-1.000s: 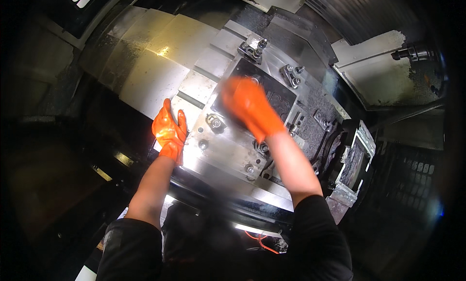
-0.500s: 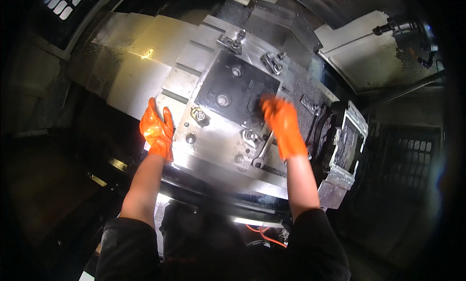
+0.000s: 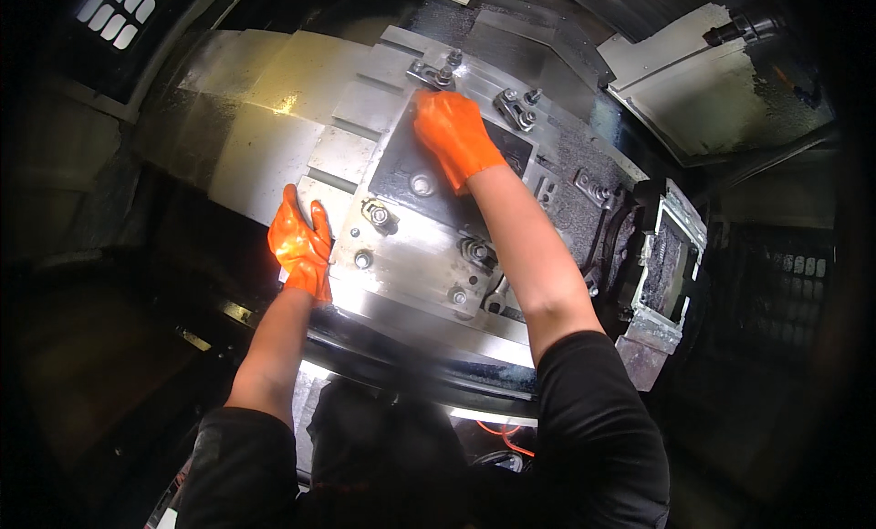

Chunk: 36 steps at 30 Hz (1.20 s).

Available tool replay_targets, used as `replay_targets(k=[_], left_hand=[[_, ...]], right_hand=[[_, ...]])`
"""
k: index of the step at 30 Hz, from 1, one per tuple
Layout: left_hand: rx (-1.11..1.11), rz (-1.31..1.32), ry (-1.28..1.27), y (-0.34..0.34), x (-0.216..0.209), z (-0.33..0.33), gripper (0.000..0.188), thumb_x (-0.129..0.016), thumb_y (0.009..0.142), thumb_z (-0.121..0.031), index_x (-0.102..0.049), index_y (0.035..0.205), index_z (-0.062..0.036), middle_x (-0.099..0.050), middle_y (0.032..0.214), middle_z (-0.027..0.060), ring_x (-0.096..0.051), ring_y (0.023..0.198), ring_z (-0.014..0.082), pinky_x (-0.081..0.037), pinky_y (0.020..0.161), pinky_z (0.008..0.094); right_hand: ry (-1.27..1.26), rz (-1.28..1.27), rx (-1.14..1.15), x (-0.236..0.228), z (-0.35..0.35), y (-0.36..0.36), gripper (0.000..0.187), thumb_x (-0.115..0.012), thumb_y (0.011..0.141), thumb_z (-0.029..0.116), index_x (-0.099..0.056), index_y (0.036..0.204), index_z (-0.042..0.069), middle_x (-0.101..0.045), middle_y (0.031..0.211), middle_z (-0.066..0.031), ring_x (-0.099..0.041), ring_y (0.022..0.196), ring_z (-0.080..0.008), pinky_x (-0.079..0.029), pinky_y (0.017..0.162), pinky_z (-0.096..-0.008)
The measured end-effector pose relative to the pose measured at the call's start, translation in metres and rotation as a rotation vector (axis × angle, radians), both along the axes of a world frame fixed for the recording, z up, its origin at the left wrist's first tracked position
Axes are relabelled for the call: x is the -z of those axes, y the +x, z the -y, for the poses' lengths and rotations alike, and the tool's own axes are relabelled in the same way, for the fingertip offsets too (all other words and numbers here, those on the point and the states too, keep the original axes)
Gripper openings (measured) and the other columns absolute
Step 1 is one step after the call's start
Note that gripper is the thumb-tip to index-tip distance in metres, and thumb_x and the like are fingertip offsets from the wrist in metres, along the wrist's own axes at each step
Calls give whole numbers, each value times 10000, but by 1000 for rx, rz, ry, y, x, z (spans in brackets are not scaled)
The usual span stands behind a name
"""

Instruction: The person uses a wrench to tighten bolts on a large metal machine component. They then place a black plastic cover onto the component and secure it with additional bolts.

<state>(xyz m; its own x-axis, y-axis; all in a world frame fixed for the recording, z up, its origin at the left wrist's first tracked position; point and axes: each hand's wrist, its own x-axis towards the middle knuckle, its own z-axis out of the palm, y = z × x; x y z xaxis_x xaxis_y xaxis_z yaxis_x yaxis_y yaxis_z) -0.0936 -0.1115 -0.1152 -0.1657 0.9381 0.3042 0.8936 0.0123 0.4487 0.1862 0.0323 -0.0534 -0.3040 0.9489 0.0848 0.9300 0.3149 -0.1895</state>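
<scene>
Both my hands wear orange gloves. My left hand (image 3: pixel 301 246) rests on the near left edge of the metal machine table (image 3: pixel 338 184), fingers stretched and thumb apart. My right hand (image 3: pixel 454 138) is closed over the far part of a dark square plate (image 3: pixel 392 168); whatever its fingers may hold is hidden beneath the glove. Around the plate sit bolted clamps: a far left clamp (image 3: pixel 427 74), a far right clamp (image 3: pixel 516 110), a near left clamp (image 3: pixel 377 215) and a near right clamp (image 3: pixel 474 250). An open-ended wrench (image 3: pixel 496 297) lies by the near right clamp, partly behind my right forearm.
Stepped metal covers (image 3: pixel 251 155) extend to the left. Dark metal chips (image 3: pixel 584 168) coat the table's right side, near another clamp (image 3: pixel 593 189). A chip-covered metal frame (image 3: pixel 664 264) stands at the right end. A black nozzle-like part (image 3: pixel 744 29) juts in at the upper right.
My right hand has moved from the plate's right side to its far left part, its forearm now crossing the plate's right corner. My left hand stays at the table edge.
</scene>
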Motion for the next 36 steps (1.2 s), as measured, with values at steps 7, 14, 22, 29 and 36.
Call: replay_targets(k=[7, 14, 22, 29, 36], left_hand=[[1, -2, 32, -6, 7, 3, 500, -653, 953, -278, -558, 1360, -3, -701, 1077, 226, -672, 954, 438, -543, 854, 485], [-20, -3, 0, -3, 1, 2, 510, -647, 958, -280, -547, 1378, -8, -696, 1077, 229, -661, 958, 438, -535, 865, 487], [-14, 13, 3, -2, 0, 3, 503, -643, 971, -286, -550, 1375, -2, -700, 1105, 234, -668, 980, 439, -539, 885, 483], [-26, -7, 0, -8, 3, 4, 517, -651, 963, -294, -544, 1382, -10, -706, 1071, 238, -673, 959, 444, -541, 872, 492], [-18, 3, 2, -6, 0, 3, 524, -658, 951, -278, -545, 1384, -5, -709, 1062, 249, -675, 946, 453, -545, 857, 493]], right_hand=[[26, -233, -240, -11, 117, -41, 267, -613, 880, 131, -745, 1109, 100, -746, 942, -180, -720, 877, -397, -590, 811, -486], [-252, -313, 306, -37, 203, 35, 251, -630, 891, 100, -758, 1107, 89, -752, 916, -176, -737, 814, -356, -589, 752, -432], [-35, -356, 460, -47, 96, 88, 262, -591, 952, 209, -760, 1111, 87, -740, 917, -209, -711, 871, -414, -558, 792, -510], [-362, -449, 231, -76, 151, 51, 258, -625, 923, 214, -783, 1096, 106, -759, 947, -184, -730, 909, -368, -577, 837, -445], [-267, -296, 484, -62, 118, 68, 354, -594, 976, 383, -732, 1077, 74, -733, 1101, -244, -709, 1041, -404, -565, 898, -491]])
